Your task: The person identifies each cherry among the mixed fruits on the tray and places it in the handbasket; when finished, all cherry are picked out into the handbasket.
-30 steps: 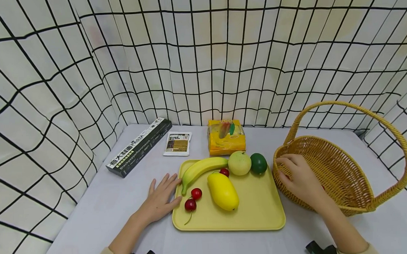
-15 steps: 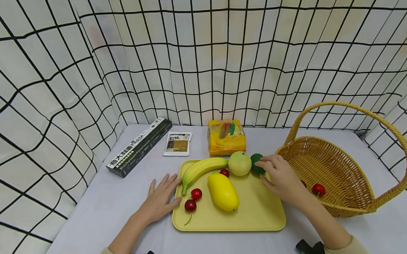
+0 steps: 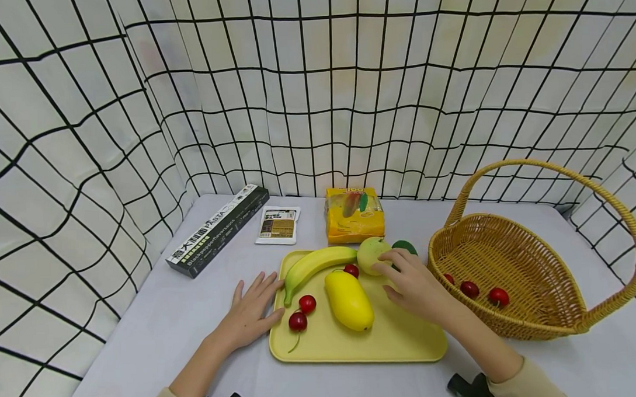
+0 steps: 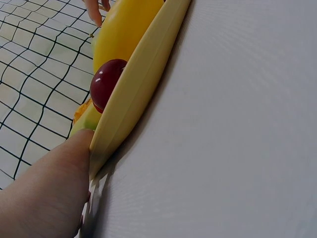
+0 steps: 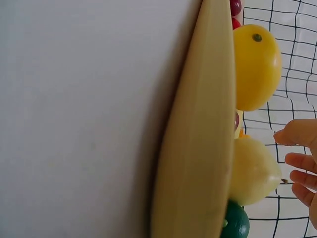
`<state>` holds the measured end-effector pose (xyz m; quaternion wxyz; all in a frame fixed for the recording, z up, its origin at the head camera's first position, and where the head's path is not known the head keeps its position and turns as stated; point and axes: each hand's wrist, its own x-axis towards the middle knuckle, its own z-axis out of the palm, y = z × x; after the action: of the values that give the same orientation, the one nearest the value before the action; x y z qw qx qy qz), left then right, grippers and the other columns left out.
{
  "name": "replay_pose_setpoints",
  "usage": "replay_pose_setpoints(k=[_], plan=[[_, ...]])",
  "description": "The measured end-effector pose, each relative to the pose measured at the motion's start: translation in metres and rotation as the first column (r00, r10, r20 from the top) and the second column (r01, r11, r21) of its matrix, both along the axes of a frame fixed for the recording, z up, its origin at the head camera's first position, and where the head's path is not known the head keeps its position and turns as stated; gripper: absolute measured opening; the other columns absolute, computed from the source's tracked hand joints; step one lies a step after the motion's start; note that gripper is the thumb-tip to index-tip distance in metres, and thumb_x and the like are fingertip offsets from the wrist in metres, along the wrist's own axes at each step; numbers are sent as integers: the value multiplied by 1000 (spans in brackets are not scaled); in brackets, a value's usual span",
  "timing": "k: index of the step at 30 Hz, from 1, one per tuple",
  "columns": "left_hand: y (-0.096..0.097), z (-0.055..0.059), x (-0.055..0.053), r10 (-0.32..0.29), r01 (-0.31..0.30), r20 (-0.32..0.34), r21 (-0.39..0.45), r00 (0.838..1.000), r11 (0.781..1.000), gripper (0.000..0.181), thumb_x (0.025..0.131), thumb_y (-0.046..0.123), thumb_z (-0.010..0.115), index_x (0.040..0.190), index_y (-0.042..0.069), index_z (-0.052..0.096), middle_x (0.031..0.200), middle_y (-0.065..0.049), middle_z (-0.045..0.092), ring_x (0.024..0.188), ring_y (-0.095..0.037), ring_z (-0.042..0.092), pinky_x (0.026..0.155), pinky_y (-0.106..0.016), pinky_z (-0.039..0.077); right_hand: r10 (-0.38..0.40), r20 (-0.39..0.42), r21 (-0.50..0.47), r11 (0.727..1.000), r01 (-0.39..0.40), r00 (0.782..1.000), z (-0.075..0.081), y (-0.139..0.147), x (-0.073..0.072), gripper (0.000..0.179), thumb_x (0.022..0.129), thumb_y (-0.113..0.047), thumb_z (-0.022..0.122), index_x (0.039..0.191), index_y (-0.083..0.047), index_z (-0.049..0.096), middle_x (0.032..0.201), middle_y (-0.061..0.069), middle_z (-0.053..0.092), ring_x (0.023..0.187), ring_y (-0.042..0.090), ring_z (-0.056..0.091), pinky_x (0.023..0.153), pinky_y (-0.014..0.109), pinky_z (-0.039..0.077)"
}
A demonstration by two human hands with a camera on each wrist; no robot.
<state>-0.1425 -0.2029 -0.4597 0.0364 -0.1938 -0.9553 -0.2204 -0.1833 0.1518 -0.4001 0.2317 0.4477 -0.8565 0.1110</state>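
My left hand (image 3: 255, 311) lies flat with spread fingers, its fingertips and thumb at the left rim of the yellow tray (image 3: 396, 342). My right hand (image 3: 413, 286) hovers over the tray's right side, fingers loosely bent and holding nothing, close to a pale green round fruit (image 3: 371, 255). In the right wrist view the fingers stand apart from that fruit. A dark green fruit (image 3: 405, 247) is partly hidden behind the right hand. On the tray also lie a banana (image 3: 316, 264), a yellow mango (image 3: 349, 300), and several red cherries (image 3: 298, 321), one tucked beside the mango.
To the right stands a wicker basket (image 3: 541, 272) with a tall arched handle and several cherries (image 3: 498, 297) inside. Behind the tray are a yellow packet (image 3: 354, 216), a small white sachet (image 3: 277, 225) and a long dark pasta box (image 3: 219, 230). A black-lined grid backdrop surrounds the table.
My right hand has left the basket, empty, and moved left past the dark green fruit to the pale green one. The cherries in the basket have come into view. My left hand stays put.
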Motion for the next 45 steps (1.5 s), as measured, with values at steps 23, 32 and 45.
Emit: replay_pose_setpoints(k=[23, 32, 45], plan=[[0, 0, 1, 10, -10, 13, -2, 1000, 1000, 59, 89, 46, 50, 139, 16, 40, 146, -8, 31, 136, -32, 18, 103, -61, -1, 60, -29, 110, 992, -56, 998, -11, -31, -9, 34, 77, -1, 67, 110, -8, 62, 110, 10, 56, 109, 27, 46, 93, 39, 39], [0, 1, 1, 9, -9, 18, 4, 1000, 1000, 59, 89, 45, 50, 139, 16, 40, 146, -8, 31, 136, -32, 18, 103, -61, -1, 100, 26, 93, 990, -102, 995, -15, -36, -13, 33, 82, -2, 64, 114, -7, 59, 107, 4, 58, 107, 23, 49, 95, 39, 36], [0, 0, 1, 4, -4, 7, 10, 1000, 1000, 59, 89, 45, 51, 139, 16, 41, 145, -9, 33, 135, -33, 20, 102, -62, 0, 120, 35, 136, 983, -124, 992, -24, -46, -16, 34, 83, -1, 64, 117, -5, 59, 107, 6, 56, 103, 24, 48, 96, 38, 33]])
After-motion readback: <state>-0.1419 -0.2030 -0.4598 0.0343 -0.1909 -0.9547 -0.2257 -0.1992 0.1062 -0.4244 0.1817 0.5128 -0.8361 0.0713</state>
